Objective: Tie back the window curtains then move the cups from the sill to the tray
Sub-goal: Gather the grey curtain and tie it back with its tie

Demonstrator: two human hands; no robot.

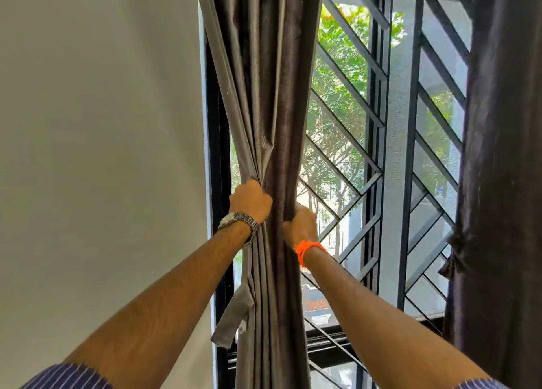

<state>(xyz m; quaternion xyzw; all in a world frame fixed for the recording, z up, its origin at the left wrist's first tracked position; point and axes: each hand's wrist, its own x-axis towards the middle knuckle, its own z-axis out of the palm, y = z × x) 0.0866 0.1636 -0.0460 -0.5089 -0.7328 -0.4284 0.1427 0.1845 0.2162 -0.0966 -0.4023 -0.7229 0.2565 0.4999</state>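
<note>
The left curtain (pixel 264 95), dark grey-brown and pleated, hangs bunched in front of the window's left side. My left hand (pixel 249 202), with a metal watch on its wrist, grips the gathered folds from the left. My right hand (pixel 300 224), wearing an orange wrist thread, grips the same bunch from the right, slightly lower. Together they squeeze the fabric into a narrow waist. A loose grey fabric strip (pixel 233 315) dangles beside the curtain below my left arm. The right curtain (pixel 498 183) hangs gathered at the far right. No cups, sill surface or tray are in view.
A plain white wall (pixel 102 153) fills the left half. Behind the curtains stands the window with a black metal grille (pixel 372 168) of diagonal bars, trees outside. The black window frame (pixel 218 153) runs down beside the left curtain.
</note>
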